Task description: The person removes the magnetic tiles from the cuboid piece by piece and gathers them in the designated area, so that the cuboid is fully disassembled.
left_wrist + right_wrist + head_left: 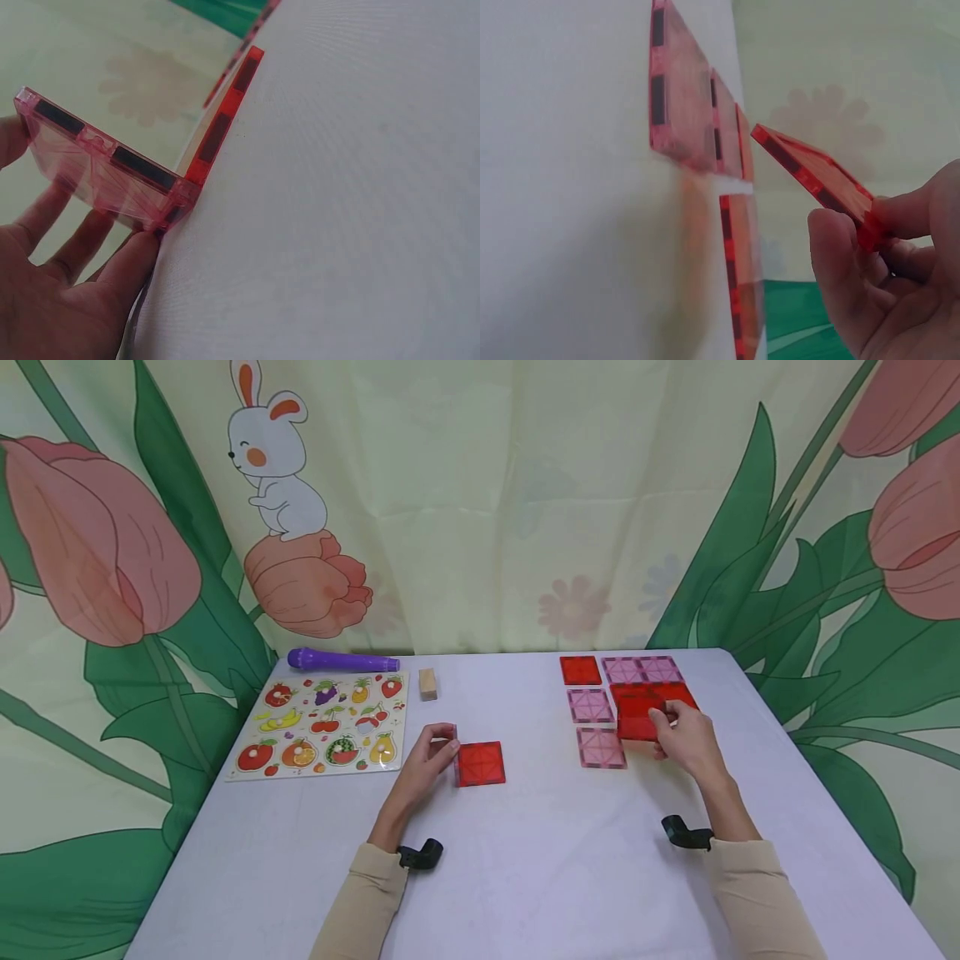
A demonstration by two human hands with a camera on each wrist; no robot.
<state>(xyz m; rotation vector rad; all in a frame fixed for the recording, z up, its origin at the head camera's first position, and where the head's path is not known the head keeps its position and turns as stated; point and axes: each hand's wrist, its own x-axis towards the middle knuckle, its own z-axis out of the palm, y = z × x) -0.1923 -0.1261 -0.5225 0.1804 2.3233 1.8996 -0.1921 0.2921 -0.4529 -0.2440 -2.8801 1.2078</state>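
My left hand (pixel 422 768) holds a clear pink magnetic tile (pixel 105 169) between thumb and fingers. The tile stands tilted up at the left edge of a red magnetic tile (pixel 482 765) lying flat. On the right, my right hand (pixel 693 742) pinches another red magnetic tile (pixel 810 176) by one edge, lifted above the table and tilted. Behind it, red tiles (pixel 681 692) lie flat, partly hidden by the held tile and the hand. Beside them lie pink tiles (pixel 590 706) and, at the back, a single red tile (pixel 581 671).
A fruit picture board (pixel 318 727) lies on the table's left, with a purple microphone-like stick (pixel 343 661) behind it. A small wooden block (pixel 427 684) stands right of the board. A printed curtain (pixel 465 510) hangs behind the table.
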